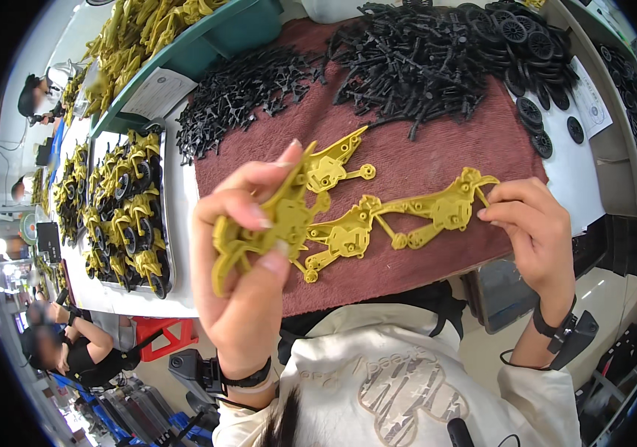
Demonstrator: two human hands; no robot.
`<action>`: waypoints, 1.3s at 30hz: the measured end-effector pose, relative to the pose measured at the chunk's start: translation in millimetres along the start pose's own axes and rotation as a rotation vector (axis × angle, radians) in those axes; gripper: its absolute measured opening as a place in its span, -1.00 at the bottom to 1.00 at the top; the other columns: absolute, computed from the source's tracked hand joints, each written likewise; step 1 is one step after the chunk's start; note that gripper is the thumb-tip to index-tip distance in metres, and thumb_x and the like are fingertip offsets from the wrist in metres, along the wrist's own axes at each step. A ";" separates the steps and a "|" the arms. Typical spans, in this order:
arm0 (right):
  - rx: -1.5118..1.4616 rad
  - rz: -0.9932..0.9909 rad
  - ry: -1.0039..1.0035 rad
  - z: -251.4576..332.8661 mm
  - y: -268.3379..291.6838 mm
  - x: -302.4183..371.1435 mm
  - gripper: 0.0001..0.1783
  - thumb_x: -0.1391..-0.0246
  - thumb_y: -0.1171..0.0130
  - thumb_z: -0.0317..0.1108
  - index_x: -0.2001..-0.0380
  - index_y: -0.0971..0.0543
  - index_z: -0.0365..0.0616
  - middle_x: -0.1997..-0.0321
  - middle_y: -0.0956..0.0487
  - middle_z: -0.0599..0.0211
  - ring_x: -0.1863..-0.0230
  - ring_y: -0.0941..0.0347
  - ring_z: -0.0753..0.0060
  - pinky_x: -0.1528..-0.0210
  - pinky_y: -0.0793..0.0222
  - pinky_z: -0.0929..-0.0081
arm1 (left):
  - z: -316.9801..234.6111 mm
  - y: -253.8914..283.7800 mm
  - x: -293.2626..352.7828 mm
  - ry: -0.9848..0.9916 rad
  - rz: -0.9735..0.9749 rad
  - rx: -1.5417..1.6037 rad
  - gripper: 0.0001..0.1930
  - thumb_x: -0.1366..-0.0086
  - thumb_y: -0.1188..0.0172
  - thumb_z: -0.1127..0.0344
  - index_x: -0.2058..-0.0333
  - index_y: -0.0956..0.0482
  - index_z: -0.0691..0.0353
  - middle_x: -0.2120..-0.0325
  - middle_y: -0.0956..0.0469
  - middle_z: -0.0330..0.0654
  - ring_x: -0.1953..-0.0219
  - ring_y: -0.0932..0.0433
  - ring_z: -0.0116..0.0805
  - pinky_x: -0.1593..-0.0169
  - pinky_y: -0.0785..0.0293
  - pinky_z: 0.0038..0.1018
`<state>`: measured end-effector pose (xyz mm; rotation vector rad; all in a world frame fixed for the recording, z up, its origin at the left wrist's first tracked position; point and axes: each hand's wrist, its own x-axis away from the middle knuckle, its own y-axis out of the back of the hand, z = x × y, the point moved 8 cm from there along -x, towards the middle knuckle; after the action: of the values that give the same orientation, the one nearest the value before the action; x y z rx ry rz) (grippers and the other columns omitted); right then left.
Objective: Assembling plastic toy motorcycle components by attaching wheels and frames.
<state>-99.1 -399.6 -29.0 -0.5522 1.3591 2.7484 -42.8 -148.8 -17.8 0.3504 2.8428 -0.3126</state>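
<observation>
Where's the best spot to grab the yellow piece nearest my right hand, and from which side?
I'd take the yellow piece by its slim prong, from the right: the prong juts out past the broad body, and your right hand is right there. Its left end crowds the neighbouring piece.

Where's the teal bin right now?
The teal bin is at the head view's upper left, holding yellow parts, beside the pile of small black parts.
</observation>
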 end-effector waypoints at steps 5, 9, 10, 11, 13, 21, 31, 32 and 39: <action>-0.079 0.065 -0.080 -2.2 1.7 1.8 -0.81 0.08 -0.24 -0.54 0.31 -0.60 -0.24 0.18 -0.51 0.22 0.32 -0.45 0.36 0.32 -0.34 0.53 | 10.2 -20.6 -2.1 0.065 0.150 -0.119 -0.64 -0.17 0.08 0.70 0.04 -0.30 0.35 -0.05 -0.37 0.11 -0.28 -0.24 0.08 -0.30 -0.16 -0.15; -0.747 -0.213 -0.247 -7.3 8.2 -4.4 -0.44 -0.01 -0.34 -0.19 -0.04 -0.47 -0.23 0.11 -0.48 0.27 0.30 -0.40 0.57 0.25 -0.38 0.64 | 16.7 -54.5 4.4 0.122 0.265 -0.020 -0.57 -0.16 0.02 0.71 -0.03 -0.29 0.37 -0.03 -0.38 0.11 -0.22 -0.33 0.00 -0.25 -0.25 -0.19; -0.951 -0.158 -0.311 0.0 -11.4 -11.6 -0.43 0.01 -0.34 -0.31 -0.08 -0.44 -0.23 0.12 -0.49 0.29 0.26 -0.43 0.56 0.21 -0.40 0.65 | 21.1 -62.1 8.6 0.188 0.356 0.009 -0.55 -0.14 0.02 0.71 -0.05 -0.26 0.38 -0.04 -0.37 0.16 -0.21 -0.33 0.05 -0.25 -0.27 -0.15; -0.940 -0.031 -0.300 11.2 -25.1 -18.0 -0.48 0.03 -0.34 -0.39 -0.04 -0.46 -0.24 0.14 -0.52 0.30 0.23 -0.45 0.56 0.19 -0.41 0.64 | 24.5 -64.7 12.7 0.139 0.465 -0.117 -0.49 -0.13 -0.05 0.69 -0.09 -0.22 0.40 -0.05 -0.36 0.15 -0.22 -0.32 0.01 -0.26 -0.25 -0.17; -0.794 0.155 -0.247 14.8 -34.0 -23.0 -0.55 0.01 -0.33 -0.40 0.03 -0.50 -0.30 0.16 -0.53 0.31 0.24 -0.46 0.62 0.25 -0.40 0.67 | 19.9 -68.6 5.9 0.084 0.486 -0.146 -0.46 -0.14 -0.07 0.66 -0.12 -0.20 0.41 -0.07 -0.35 0.16 -0.24 -0.30 0.00 -0.28 -0.21 -0.16; -0.546 0.002 -0.280 -28.1 -13.5 -62.8 -0.84 -0.03 -0.25 -0.48 0.30 -0.57 -0.30 0.35 -0.60 0.37 0.34 -0.49 0.67 0.31 -0.40 0.67 | 39.5 -45.9 -0.8 -0.062 0.419 -1.497 -0.33 -0.30 -0.09 0.09 -0.30 -0.15 0.24 -0.33 -0.12 -0.03 -0.39 -0.05 -0.08 -0.40 0.10 -0.18; -0.047 0.177 -0.157 -1.6 -48.0 -74.2 -0.78 0.07 -0.30 -0.32 0.33 -0.58 -0.14 0.32 -0.43 0.29 0.28 -0.48 0.21 0.25 -0.38 0.33 | 39.1 -21.7 8.1 0.002 0.571 -1.400 -0.28 -0.22 -0.14 0.00 -0.30 -0.19 0.13 -0.33 -0.13 -0.14 -0.38 -0.06 -0.15 -0.40 0.11 -0.17; -0.045 0.179 -0.159 -1.4 -48.3 -71.8 -0.78 0.07 -0.30 -0.32 0.33 -0.58 -0.14 0.32 -0.43 0.29 0.28 -0.48 0.21 0.25 -0.38 0.33 | 38.7 -21.3 9.4 0.010 0.600 -1.375 -0.27 -0.20 -0.15 0.03 -0.31 -0.18 0.14 -0.34 -0.11 -0.11 -0.39 -0.04 -0.11 -0.41 0.14 -0.16; 0.087 0.074 0.010 16.4 -21.2 -47.0 -0.62 0.23 -0.37 -0.36 0.26 -0.53 -0.17 0.18 -0.39 0.23 0.21 -0.40 0.16 0.18 -0.32 0.37 | 16.7 14.0 9.1 0.055 0.471 -1.442 -0.11 -0.16 0.04 -0.38 -0.31 -0.18 0.12 -0.35 -0.07 -0.03 -0.39 -0.02 -0.03 -0.41 0.21 -0.12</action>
<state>-56.3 -367.6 -20.9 -0.5224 1.5233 2.7302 -43.8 -137.7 -38.6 0.6085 2.1504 1.6815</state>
